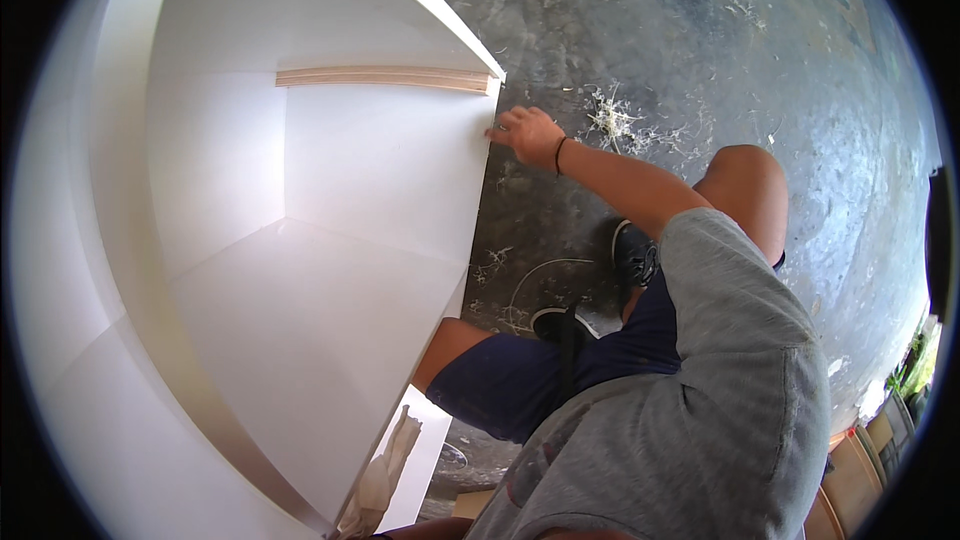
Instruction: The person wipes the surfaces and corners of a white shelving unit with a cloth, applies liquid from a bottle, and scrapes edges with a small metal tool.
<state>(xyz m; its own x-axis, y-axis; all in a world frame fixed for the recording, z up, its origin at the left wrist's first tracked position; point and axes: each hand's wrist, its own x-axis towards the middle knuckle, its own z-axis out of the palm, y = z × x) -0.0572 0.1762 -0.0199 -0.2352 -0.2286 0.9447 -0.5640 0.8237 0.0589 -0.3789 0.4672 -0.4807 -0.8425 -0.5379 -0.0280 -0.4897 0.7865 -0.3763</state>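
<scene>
White cabinet [330, 170] fills the left half of the frame, lying open toward the camera, with a bare wooden strip [385, 78] running across its inner panel near the upper centre. One hand [527, 133], with a dark band on its wrist, reaches in from the right and rests on the front edge of the cabinet's side panel at centre top, fingers curled against the edge; whether they grip it or only press on it I cannot tell. Which hand this is cannot be told from the view, and the other hand is not in sight. The person crouches on the dark floor [700, 50], which is strewn with wood shavings [610, 122]. Steadying the panel would go best, I judge, with the palm flat and fingers clear of the joint.
</scene>
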